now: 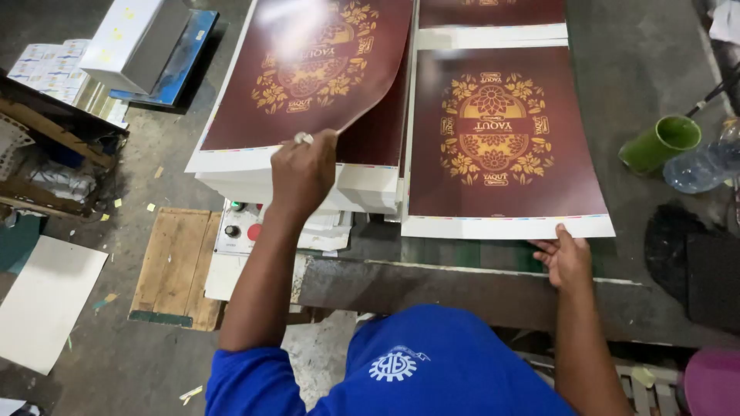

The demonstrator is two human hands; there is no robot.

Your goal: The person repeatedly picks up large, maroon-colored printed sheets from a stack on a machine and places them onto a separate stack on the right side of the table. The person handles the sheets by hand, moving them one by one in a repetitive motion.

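From the head view you have two stacks of maroon printed sheets with gold ornament side by side on the bench (pixel 478 289). Your left hand (pixel 302 171) is closed on the near edge of the lifted sheet (pixel 308 69), curling it up off the left stack (pixel 308 189). Your right hand (pixel 566 258) lies open, fingertips touching the near edge of the right stack (pixel 501 139). One green cup (pixel 659 142) and one clear bottle (pixel 701 166) lie to the right, apart from the sheets.

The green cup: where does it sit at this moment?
In the head view the green cup lies tipped on the dark table at far right, beside a clear plastic bottle, right of the maroon printed sheet.
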